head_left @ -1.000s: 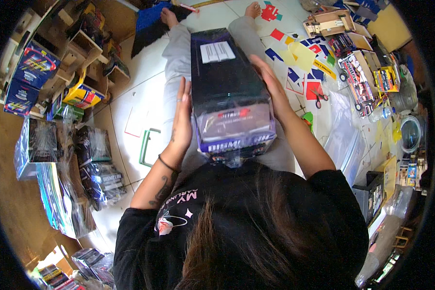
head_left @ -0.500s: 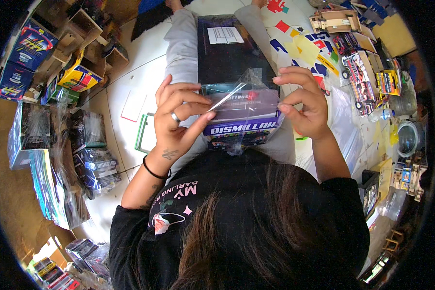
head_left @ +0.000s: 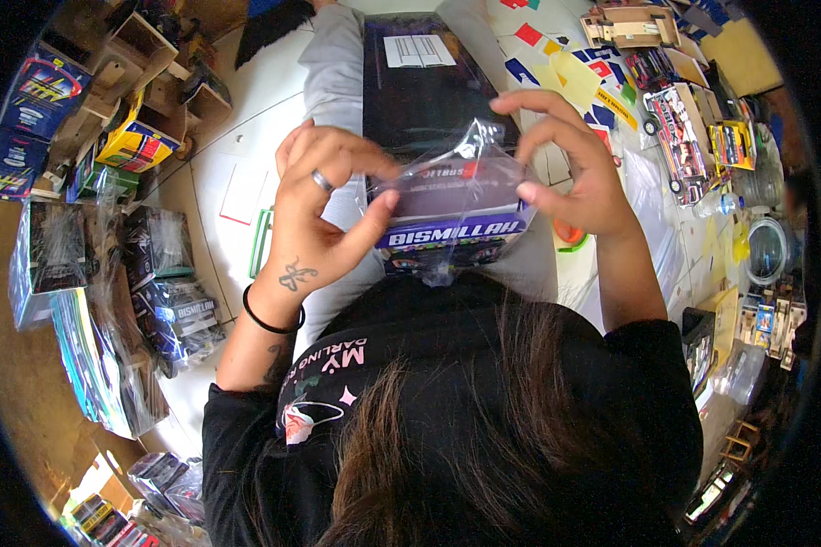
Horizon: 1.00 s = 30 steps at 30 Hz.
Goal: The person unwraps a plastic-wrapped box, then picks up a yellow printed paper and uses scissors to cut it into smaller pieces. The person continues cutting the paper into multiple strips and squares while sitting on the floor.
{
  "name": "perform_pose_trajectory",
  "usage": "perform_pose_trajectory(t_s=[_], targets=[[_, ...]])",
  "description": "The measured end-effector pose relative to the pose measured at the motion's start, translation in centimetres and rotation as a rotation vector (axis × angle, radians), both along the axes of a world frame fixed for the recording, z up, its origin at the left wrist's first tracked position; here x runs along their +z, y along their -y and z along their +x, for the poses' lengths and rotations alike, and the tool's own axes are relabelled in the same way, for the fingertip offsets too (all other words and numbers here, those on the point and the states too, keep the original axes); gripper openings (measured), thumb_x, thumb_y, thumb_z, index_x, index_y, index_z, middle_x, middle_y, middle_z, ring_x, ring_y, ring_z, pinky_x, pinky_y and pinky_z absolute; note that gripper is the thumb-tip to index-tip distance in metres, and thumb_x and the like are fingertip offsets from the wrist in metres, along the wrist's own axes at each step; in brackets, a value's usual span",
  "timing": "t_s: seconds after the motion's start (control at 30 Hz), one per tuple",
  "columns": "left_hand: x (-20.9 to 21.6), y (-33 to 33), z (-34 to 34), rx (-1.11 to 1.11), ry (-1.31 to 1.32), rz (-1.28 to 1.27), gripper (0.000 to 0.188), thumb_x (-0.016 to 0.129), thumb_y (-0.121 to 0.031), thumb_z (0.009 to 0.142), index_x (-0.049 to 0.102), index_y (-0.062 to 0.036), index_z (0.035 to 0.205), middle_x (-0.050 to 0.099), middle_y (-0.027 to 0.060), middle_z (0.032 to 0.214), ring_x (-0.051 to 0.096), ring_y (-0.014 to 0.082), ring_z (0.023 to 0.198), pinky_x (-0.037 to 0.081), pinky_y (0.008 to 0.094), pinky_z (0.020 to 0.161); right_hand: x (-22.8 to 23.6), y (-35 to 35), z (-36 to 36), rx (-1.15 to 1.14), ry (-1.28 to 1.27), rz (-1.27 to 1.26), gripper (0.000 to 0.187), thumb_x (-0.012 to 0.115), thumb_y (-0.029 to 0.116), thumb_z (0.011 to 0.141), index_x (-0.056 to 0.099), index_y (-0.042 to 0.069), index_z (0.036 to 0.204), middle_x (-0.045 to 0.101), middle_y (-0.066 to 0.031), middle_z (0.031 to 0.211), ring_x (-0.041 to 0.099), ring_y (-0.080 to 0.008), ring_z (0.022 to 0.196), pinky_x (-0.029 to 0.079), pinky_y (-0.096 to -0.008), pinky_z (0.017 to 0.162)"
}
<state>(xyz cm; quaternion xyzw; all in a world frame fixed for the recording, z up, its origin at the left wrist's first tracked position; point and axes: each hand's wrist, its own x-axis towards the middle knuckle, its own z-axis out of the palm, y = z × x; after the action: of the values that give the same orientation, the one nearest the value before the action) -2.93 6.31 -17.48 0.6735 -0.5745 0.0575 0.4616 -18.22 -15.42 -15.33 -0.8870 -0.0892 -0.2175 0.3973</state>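
A long black box-shaped toy truck (head_left: 409, 105) with a purple lettered front lies between my legs, its near end close to my body. Clear plastic wrap (head_left: 465, 196) covers this end and bunches into a peak on top. At its left edge is my left hand (head_left: 324, 187), thumb and forefinger spread apart beside the plastic. My right hand (head_left: 575, 159) curves at the opposite edge, fingers apart and thumb tip against or very near the wrap. Whether either hand pinches any film cannot be made out.
Wrapped toy trucks (head_left: 169, 314) and open wooden truck bodies (head_left: 141, 55) crowd the left. Coloured sticker sheets (head_left: 570, 77) lie scattered on the tiles at the upper right. Beyond them are more toy trucks (head_left: 680, 146) and a roll of clear tape (head_left: 768, 251). An orange-and-green object (head_left: 570, 237) lies by my right wrist.
My left hand has shifted slightly left, its thumb and forefinger wider apart. My right fingers have moved up and left over the wrap. The plastic peak has changed shape.
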Motion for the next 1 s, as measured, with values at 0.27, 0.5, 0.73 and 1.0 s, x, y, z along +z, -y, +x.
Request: perform_pose_trajectory(t_s=[0.27, 0.5, 0.73, 1.0], targets=[[3.0, 3.2, -0.7, -0.094, 0.017, -0.036, 0.008, 0.068, -0.014, 0.073, 0.064, -0.0115, 0.079, 0.058, -0.0034, 0.066, 0.057, 0.0133, 0.075, 0.026, 0.0390, 0.097, 2.0, -1.8, 2.6, 0.017, 0.170, -0.141, 0.011, 0.065, 0.005, 0.068, 0.058, 0.004, 0.077, 0.057, -0.0119, 0.104, 0.052, -0.0286, 0.106, 0.038, -0.0366, 0.092], [3.4, 2.6, -0.6, -0.121, -0.114, 0.050, 0.018, 0.070, -0.016, 0.070, 0.062, -0.0071, 0.083, 0.064, 0.0029, 0.081, 0.059, 0.0172, 0.084, 0.024, 0.0438, 0.103, 1.7, -0.7, 2.1, 0.005, 0.140, 0.107, 0.026, 0.064, 0.026, 0.078, 0.057, 0.003, 0.089, 0.054, -0.0122, 0.107, 0.050, -0.0225, 0.105, 0.036, -0.0326, 0.091], [2.2, 0.8, 0.8, -0.111, 0.090, 0.160, 0.039, 0.077, -0.028, 0.061, 0.066, -0.0135, 0.095, 0.061, 0.0000, 0.089, 0.055, 0.0186, 0.094, 0.016, 0.0432, 0.104, -0.7, 0.0, 0.2, 0.044, -0.037, -0.102, 0.038, 0.071, 0.031, 0.068, 0.059, 0.004, 0.092, 0.048, -0.0159, 0.124, 0.045, -0.0295, 0.116, 0.031, -0.0408, 0.098], [3.0, 2.9, -2.4, 0.035, 0.239, 0.015, 0.040, 0.076, -0.022, 0.061, 0.060, -0.0142, 0.097, 0.057, -0.0030, 0.078, 0.055, 0.0176, 0.084, 0.017, 0.0466, 0.101, -1.2, -1.7, 0.9, -0.071, 0.252, -0.097, 0.012, 0.067, 0.015, 0.074, 0.060, 0.005, 0.071, 0.059, -0.0097, 0.104, 0.054, -0.0252, 0.096, 0.039, -0.0339, 0.084]])
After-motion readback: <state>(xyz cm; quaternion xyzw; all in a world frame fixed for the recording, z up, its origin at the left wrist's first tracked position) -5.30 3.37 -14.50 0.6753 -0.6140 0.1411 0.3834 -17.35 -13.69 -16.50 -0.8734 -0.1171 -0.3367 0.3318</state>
